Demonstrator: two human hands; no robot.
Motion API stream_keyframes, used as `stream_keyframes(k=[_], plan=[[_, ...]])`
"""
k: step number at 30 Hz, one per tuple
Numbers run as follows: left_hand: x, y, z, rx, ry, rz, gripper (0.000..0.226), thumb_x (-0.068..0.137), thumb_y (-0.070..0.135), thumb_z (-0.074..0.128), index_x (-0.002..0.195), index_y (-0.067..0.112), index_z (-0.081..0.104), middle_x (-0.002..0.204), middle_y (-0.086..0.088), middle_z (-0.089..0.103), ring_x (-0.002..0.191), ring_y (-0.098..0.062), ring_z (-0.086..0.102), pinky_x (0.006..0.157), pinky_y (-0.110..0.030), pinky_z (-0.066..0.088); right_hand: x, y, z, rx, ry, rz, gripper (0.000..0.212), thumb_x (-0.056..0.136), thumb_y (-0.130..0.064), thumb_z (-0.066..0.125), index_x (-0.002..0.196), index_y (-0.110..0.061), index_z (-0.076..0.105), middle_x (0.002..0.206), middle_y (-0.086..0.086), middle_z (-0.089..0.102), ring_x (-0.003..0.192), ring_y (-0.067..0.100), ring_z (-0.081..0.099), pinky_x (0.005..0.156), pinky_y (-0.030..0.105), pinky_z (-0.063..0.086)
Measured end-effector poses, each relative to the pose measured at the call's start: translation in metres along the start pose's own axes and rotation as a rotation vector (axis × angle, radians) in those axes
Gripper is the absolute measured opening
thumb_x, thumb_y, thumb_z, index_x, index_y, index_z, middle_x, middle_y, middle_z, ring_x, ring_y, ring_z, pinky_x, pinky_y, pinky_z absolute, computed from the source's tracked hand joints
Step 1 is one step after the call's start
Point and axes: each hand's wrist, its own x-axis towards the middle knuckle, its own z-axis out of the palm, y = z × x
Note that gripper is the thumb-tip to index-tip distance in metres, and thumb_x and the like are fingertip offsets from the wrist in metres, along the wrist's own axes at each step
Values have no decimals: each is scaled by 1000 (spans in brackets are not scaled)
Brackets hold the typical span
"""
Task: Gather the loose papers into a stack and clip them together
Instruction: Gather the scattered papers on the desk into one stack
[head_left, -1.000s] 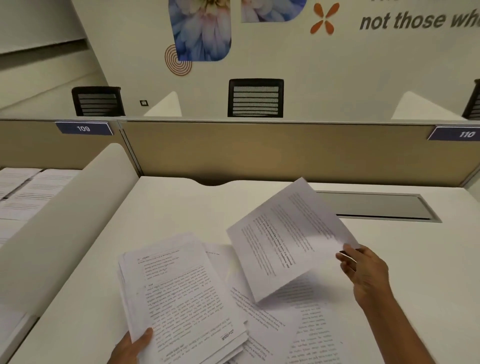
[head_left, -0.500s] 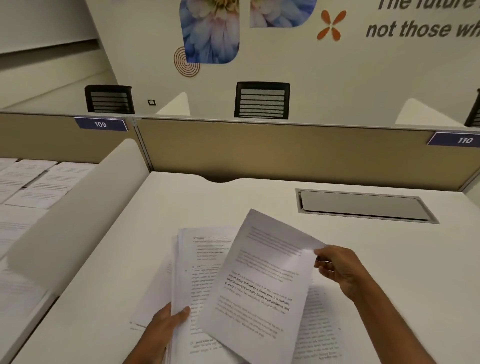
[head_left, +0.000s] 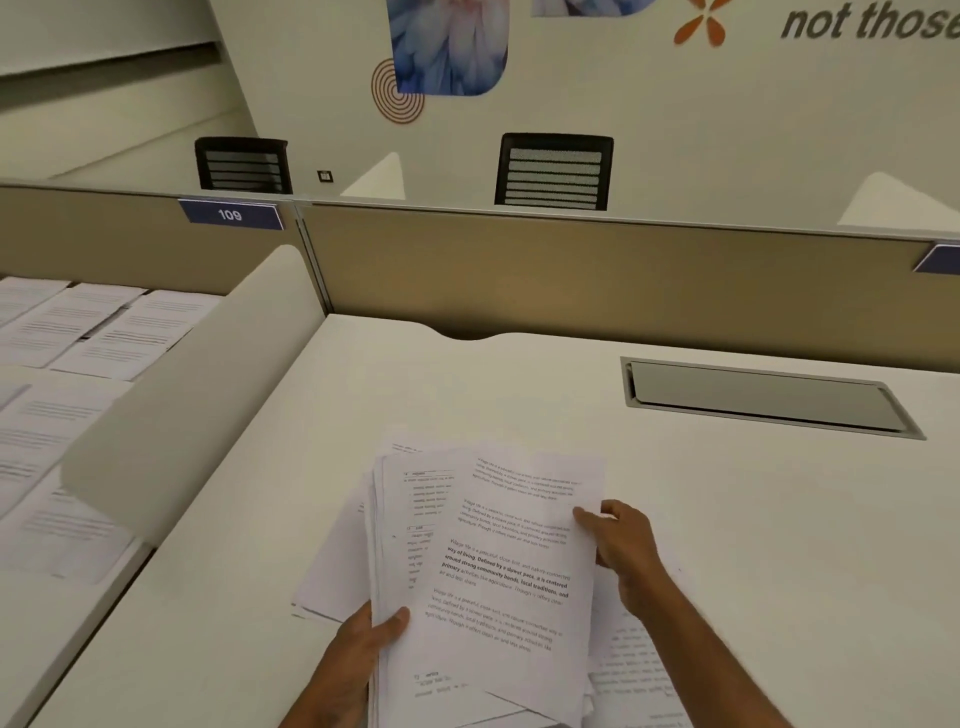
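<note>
A thick stack of printed papers (head_left: 405, 519) rests on the white desk (head_left: 779, 519), its sheets fanned unevenly. My left hand (head_left: 363, 644) grips the stack's lower left edge, thumb on top. A single printed sheet (head_left: 514, 561) lies tilted on top of the stack. My right hand (head_left: 618, 540) pinches that sheet's right edge. More loose sheets (head_left: 639, 665) lie flat on the desk under my right forearm, and one sheet (head_left: 332, 566) sticks out from under the stack on the left. No clip shows.
A grey cable hatch (head_left: 763, 395) is set into the desk at the back right. A white curved divider (head_left: 197, 395) separates this desk from the left desk, which is covered with papers (head_left: 93, 332). A tan partition (head_left: 597, 275) stands behind; two black chairs beyond.
My right hand carried the single sheet from the air at the right down and left onto the stack. My left hand shifted the stack toward the desk's middle.
</note>
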Motion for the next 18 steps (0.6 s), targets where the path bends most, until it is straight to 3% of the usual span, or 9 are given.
stream_keyframes(k=[5, 11, 15, 18], plan=[[-6, 3, -2, -59, -1, 18, 40, 98, 5, 60, 138, 2, 58, 128, -20, 71, 119, -40, 65, 113, -55, 44, -26, 27, 18, -116, -4, -143, 24, 93, -8, 66, 114, -20, 68, 98, -15, 72, 89, 10, 73, 66, 22, 57], [-12, 9, -16, -65, -4, 19, 39, 99, 10, 60, 137, 5, 60, 127, -16, 73, 119, -36, 67, 113, -52, 44, -14, 17, 7, -192, -136, -161, 23, 95, -8, 68, 116, -17, 70, 107, -4, 78, 92, 17, 77, 78, 34, 64], [-15, 7, -21, -53, -19, 2, 38, 98, 11, 61, 136, 5, 61, 125, -14, 74, 118, -34, 68, 112, -49, 45, -16, 18, 22, -220, -199, -157, 18, 93, -13, 70, 110, -18, 73, 102, -3, 81, 85, 14, 79, 76, 34, 65], [-14, 7, -22, -58, -25, -12, 37, 99, 11, 60, 136, 4, 61, 126, -16, 73, 120, -36, 66, 115, -51, 42, -22, 27, 37, -228, -198, -151, 19, 92, -19, 72, 111, -21, 73, 99, -2, 81, 88, 19, 79, 83, 45, 65]])
